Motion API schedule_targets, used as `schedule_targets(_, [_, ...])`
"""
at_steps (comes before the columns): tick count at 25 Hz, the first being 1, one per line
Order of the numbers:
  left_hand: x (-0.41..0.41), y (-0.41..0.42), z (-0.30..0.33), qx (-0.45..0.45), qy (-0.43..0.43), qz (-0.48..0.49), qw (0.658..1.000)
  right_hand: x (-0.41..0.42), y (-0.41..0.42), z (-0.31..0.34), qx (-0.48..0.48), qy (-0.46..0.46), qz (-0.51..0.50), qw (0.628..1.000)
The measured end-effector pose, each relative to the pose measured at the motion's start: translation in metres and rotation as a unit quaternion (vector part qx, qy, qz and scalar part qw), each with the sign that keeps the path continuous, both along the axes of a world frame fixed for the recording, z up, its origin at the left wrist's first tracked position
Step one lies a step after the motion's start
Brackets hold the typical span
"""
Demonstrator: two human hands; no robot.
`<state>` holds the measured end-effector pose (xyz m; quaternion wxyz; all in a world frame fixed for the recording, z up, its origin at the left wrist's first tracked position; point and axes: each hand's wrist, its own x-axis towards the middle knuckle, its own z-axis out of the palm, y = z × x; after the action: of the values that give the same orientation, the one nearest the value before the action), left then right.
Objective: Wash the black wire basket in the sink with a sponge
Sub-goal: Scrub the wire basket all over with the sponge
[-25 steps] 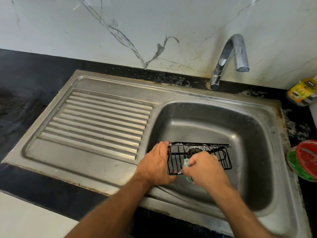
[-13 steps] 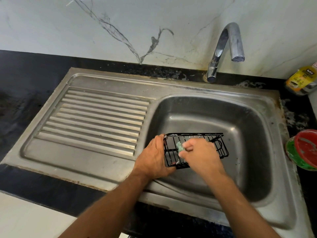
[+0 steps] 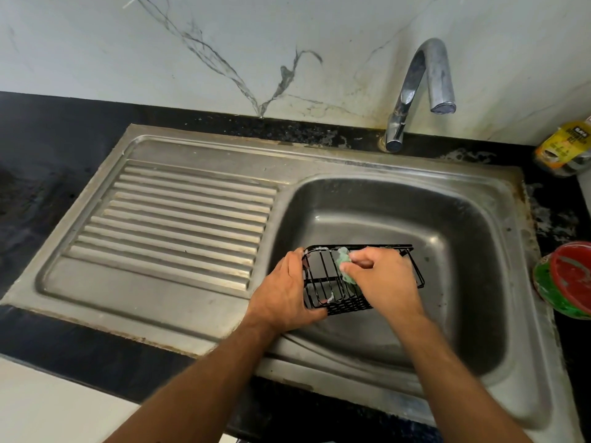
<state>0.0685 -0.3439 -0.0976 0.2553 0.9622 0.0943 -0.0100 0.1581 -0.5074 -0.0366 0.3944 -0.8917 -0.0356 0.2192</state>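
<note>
Black wire basket (image 3: 323, 279) long axis left-right, tilted; left hand (image 3: 284, 292) grips end, right hand (image 3: 383, 279) pinches sponge (image 3: 344, 265).

Curved chrome faucet (image 3: 415, 91) behind the basin, white marble-veined wall (image 3: 224, 43), black table (image 3: 48, 155), ribbed steel drainboard (image 3: 185, 215) on the left, yellow-labelled jar (image 3: 564, 148) at far right, red and green lids (image 3: 566, 279) stacked near the right edge

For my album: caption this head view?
Left hand steadies black wire basket; right hand scrubs with green sponge.
</note>
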Motion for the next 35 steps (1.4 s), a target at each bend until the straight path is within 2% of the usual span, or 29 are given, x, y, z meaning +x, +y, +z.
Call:
schedule_targets(4, [0.0, 0.0, -0.001, 0.003, 0.005, 0.003, 1.0, -0.003, -0.008, 0.009, -0.12, 0.011, 0.049, 0.991])
schedule_targets(9, [0.0, 0.0, 0.002, -0.002, 0.006, 0.006, 1.0, -0.004, 0.006, 0.003, -0.028, -0.077, -0.013, 0.997])
schedule_targets(11, [0.0, -0.001, 0.002, -0.004, 0.001, 0.009, 1.0, -0.009, 0.014, -0.003, 0.004, -0.104, 0.018, 0.994])
schedule_targets(14, [0.001, -0.001, 0.005, -0.002, 0.005, 0.011, 1.0, -0.023, 0.01, -0.007, -0.025, -0.145, 0.077, 0.986])
schedule_targets(19, [0.0, -0.001, 0.006, 0.009, 0.008, 0.009, 1.0, -0.024, -0.007, 0.007, -0.051, -0.057, 0.092, 0.993])
schedule_targets(23, [0.0, -0.002, 0.005, -0.008, 0.005, 0.013, 1.0, -0.007, 0.009, 0.004, -0.07, 0.003, 0.039, 0.997])
schedule_targets(27, [0.001, -0.002, 0.006, -0.008, 0.016, 0.02, 1.0, -0.002, 0.015, -0.002, 0.008, 0.017, -0.044, 0.999])
schedule_targets(32, [0.0, -0.002, 0.007, 0.011, 0.0, -0.003, 1.0, -0.002, 0.006, 0.01, -0.167, 0.02, 0.09, 0.982])
schedule_targets(35, [0.002, -0.002, 0.007, 0.004, -0.002, 0.005, 1.0, -0.008, 0.002, 0.028, -0.161, -0.055, 0.09, 0.981])
